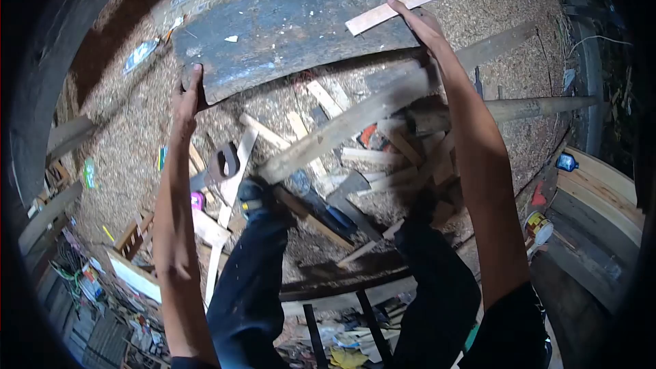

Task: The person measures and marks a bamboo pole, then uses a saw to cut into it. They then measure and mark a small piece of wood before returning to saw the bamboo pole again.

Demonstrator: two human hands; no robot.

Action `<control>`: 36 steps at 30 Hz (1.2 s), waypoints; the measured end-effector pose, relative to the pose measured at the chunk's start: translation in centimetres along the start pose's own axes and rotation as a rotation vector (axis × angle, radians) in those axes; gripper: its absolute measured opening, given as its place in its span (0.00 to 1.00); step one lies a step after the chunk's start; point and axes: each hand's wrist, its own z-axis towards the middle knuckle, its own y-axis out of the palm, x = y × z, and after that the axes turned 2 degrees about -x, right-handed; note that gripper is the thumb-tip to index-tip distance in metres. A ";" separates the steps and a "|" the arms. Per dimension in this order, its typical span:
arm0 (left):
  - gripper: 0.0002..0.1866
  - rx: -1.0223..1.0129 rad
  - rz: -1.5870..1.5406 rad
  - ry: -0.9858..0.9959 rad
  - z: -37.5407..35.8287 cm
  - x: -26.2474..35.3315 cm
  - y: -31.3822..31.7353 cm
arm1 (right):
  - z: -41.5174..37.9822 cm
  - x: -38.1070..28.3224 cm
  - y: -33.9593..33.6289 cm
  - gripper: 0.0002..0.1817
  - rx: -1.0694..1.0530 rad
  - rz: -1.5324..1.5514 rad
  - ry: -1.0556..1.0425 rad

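Both hands grip a big dark board: left hand at its left end, right hand at its right edge, lifted above the floor of wood chips.

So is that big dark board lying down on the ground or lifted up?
Lifted up. The big dark board is gripped at its ends by the left hand and right hand, above the sawdust-covered ground.

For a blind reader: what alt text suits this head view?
Both hands, left hand and right hand, grip the ends of a wide dark weathered plank above sawdust-strewn ground littered with pale wood offcuts.
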 end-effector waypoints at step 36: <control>0.43 0.478 0.156 0.040 -34.3 -27.7 -1.2 | -29.9 20.3 12.1 0.46 0.239 -0.289 -0.027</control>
